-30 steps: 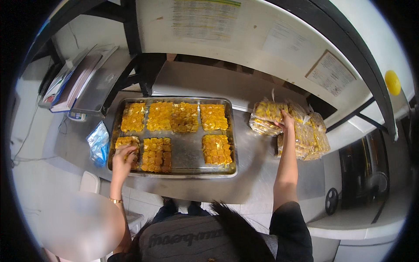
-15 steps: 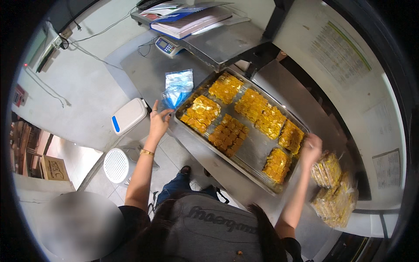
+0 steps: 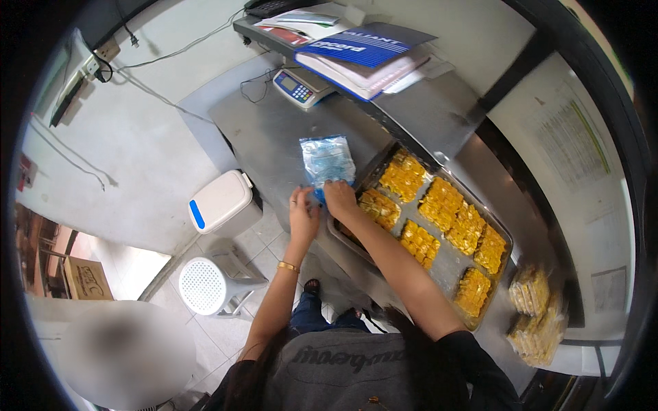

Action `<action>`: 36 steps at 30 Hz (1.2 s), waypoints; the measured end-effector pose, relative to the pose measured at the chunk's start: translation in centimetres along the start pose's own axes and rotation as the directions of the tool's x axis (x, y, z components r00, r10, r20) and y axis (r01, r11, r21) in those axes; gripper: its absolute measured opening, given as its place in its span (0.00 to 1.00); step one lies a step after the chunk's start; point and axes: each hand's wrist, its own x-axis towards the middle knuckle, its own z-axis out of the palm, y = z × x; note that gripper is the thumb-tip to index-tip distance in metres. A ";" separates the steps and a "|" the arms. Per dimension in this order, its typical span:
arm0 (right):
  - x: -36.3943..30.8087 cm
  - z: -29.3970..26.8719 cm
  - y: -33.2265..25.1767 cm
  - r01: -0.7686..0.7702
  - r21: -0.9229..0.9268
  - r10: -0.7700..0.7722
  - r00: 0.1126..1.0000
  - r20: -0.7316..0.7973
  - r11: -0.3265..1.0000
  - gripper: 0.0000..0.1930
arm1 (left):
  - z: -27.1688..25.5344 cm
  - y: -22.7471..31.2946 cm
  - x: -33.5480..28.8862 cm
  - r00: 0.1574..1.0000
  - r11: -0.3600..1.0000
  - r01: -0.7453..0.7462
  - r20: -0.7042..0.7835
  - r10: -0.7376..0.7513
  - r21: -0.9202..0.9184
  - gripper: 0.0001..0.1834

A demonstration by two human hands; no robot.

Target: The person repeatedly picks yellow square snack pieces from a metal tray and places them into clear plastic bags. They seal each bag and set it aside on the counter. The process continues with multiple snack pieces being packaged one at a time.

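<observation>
A stack of clear and blue plastic bags [image 3: 327, 156] lies flat on the steel table, left of the tray. At its near edge my right hand [image 3: 340, 198] is closed, the fingertips pinching the plastic. Just left of it my left hand [image 3: 303, 218] has its fingers apart beside the same edge, and nothing shows in it. My right forearm passes over the near left corner of the metal tray [image 3: 508, 274], hiding part of it. Several blocks of yellow-orange cut pieces [image 3: 449, 205] sit in the tray in separate groups.
Bagged yellow pieces [image 3: 538, 335] are stacked right of the tray. A digital scale [image 3: 299, 88] stands at the back, beside a raised shelf with a blue record book [image 3: 370, 48]. Left of the table are a lidded bin [image 3: 221, 202] and a white stool [image 3: 203, 286]. A blurred person is at lower left.
My right hand has moved from the tray's right end leftward across to the plastic bags. My left hand stays near the bags. The view has shifted, moving table things rightward in the picture.
</observation>
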 end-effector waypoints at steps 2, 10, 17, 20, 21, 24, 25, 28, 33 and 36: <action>1.0 0.2 0.0 -0.043 -0.027 0.043 0.999 -0.002 0.999 0.07 | -0.2 0.0 0.0 0.998 0.998 -0.053 0.016 0.053 0.028 0.29; 2.9 0.5 1.9 -0.307 0.704 0.179 0.951 0.251 0.641 0.11 | 0.7 0.3 2.7 1.000 0.998 0.009 -0.012 -0.008 0.067 0.38; 1.5 -6.9 2.1 -0.313 0.823 0.077 0.946 0.315 0.474 0.09 | 0.6 -0.8 6.1 0.982 0.965 0.175 0.029 -0.184 0.195 0.36; 0.4 -9.5 2.6 -0.282 0.801 0.125 0.959 0.255 0.528 0.08 | 1.4 0.0 7.5 0.982 0.947 0.185 -0.024 -0.185 0.262 0.35; -0.3 -11.1 2.1 -0.288 0.807 0.108 0.956 0.272 0.516 0.08 | 1.9 0.3 8.1 0.983 0.940 0.183 -0.052 -0.175 0.287 0.35; -2.7 -13.7 2.2 -0.232 0.903 0.136 0.971 0.195 0.361 0.09 | 2.6 1.1 9.2 0.970 0.922 0.241 -0.073 -0.230 0.303 0.34; -3.8 -15.6 2.1 -0.273 0.897 0.205 0.956 0.211 0.348 0.09 | 2.5 0.7 9.2 0.978 0.924 0.205 -0.021 -0.210 0.323 0.34; -6.7 -16.8 4.7 -0.076 0.960 0.228 0.974 0.013 0.269 0.12 | 1.7 -4.6 10.5 0.981 0.908 0.099 0.116 -0.159 0.407 0.36; -10.7 -17.0 5.5 -0.207 0.923 0.361 0.929 0.082 0.324 0.11 | -6.7 0.0 10.8 0.894 0.708 -0.159 0.405 -0.192 0.688 0.43; -11.6 -16.9 5.3 -0.221 0.903 0.325 0.941 0.097 0.370 0.11 | -8.9 10.6 9.5 0.891 0.909 -0.385 0.320 0.321 0.158 0.38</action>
